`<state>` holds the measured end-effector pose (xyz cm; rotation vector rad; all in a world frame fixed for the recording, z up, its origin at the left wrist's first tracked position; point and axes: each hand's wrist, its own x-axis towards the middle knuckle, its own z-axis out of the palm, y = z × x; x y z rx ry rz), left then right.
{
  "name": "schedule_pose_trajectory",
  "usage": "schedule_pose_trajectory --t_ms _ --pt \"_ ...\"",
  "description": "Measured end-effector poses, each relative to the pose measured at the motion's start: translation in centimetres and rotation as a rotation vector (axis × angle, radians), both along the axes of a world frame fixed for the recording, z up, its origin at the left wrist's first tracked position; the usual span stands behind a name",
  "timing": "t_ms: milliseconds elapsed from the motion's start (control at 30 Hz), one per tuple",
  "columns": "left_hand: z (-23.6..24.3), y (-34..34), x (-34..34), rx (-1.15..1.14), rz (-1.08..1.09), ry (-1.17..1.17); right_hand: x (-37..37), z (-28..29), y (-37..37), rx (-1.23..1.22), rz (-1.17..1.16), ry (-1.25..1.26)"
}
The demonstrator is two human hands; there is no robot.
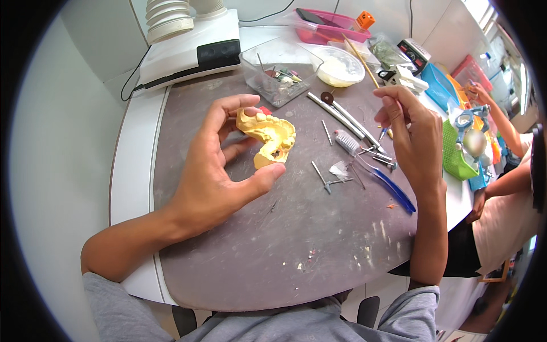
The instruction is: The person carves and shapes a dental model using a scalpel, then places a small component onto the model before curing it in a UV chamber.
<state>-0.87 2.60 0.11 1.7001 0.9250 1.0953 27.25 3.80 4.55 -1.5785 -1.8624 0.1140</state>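
Yellow dental cast (277, 132): held above the bench in my left hand (212, 171), thumb pressed to its lower end, fingers curled wide at its upper side.
Right hand (413, 134): my fingertips pinch a slender wooden-coloured rod (360, 61) slanting up and away; I cannot make out its lower end.
Grey-brown bench top (228, 256): scuffed and streaked, pale crumbs scattered toward my edge, white border along the left.
Loose on it: a blue-handled toothbrush (393, 186) below my right hand, a white scrap (339, 170) beside small metal tools, silver bars (337, 117) near a brown disc (327, 98).
Containers: a clear tray (256, 80) of small pieces, a round bowl (360, 74) with pale contents.
Far edge: white boxy machine (182, 45) with ribbed hose (168, 18), pink bin (319, 37), orange box (365, 20).
Right side: green basket (457, 162); beyond, a co-worker's arm (498, 108).
Room: pale wall panels (102, 45), light floor tiles (373, 289).
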Motion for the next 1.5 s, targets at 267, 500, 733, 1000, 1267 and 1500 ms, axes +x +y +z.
schedule_pose_trajectory --t_ms 267,500,733,1000,1267,1500 --pt "0.1 -1.0 0.2 -0.39 -0.165 -0.436 0.9 -2.0 0.5 -0.141 0.104 -0.326" --pt "0.5 -1.1 0.5 -0.582 -0.246 -0.506 0.8 -2.5 0.4 -0.03 0.069 -0.36" --pt "0.0 -1.1 0.4 -0.606 -0.329 -0.482 0.4 -0.2 -0.1 0.014 -0.077 -0.13" --pt "0.0 -1.2 0.5 -0.645 -0.248 -0.468 2.2 -1.3 1.5 -0.341 0.111 0.416" --pt "0.0 -1.3 0.6 -0.645 -0.219 -0.447 1.6 -0.8 1.2 -0.381 0.106 0.544" --pt "0.1 -1.5 0.7 -0.637 -0.2 -0.427 2.5 -1.9 1.9 -0.118 -0.261 -0.088"
